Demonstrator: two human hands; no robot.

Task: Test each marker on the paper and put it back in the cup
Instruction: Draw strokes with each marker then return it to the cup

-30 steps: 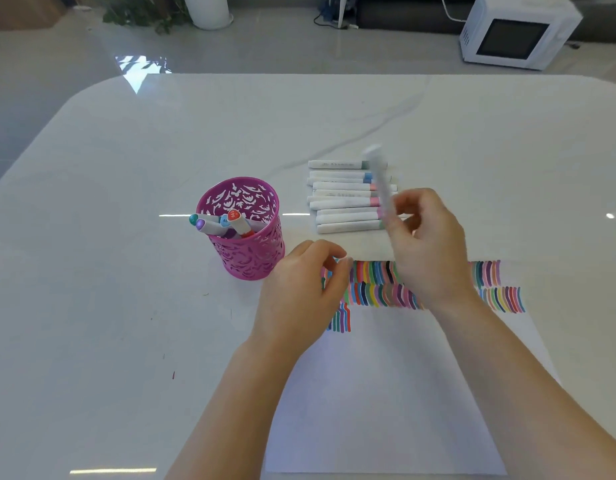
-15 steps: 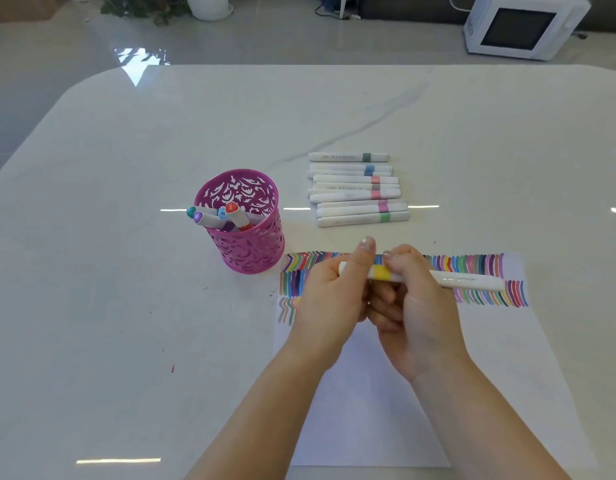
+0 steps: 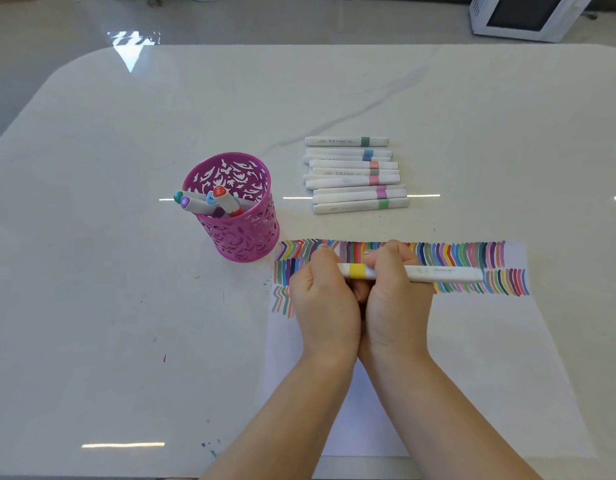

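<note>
A white marker with a yellow band (image 3: 438,273) lies level across both my hands, just above the paper (image 3: 473,358). My left hand (image 3: 325,299) grips its left capped end. My right hand (image 3: 393,296) holds the barrel just right of the yellow band. The sheet carries rows of coloured test strokes along its far edge. A pink cut-out cup (image 3: 242,223) stands to the left of the paper with several markers leaning in it. Behind the paper, several white markers (image 3: 355,174) with coloured bands lie side by side in a stack.
The white glossy table (image 3: 109,306) has small ink specks near its front edge. A white microwave (image 3: 528,15) sits on the floor beyond the table's far right corner.
My right hand brought the yellow-banded marker down from upright over the stack to level above the paper. My left hand took hold of its left end. The two hands now press together.
</note>
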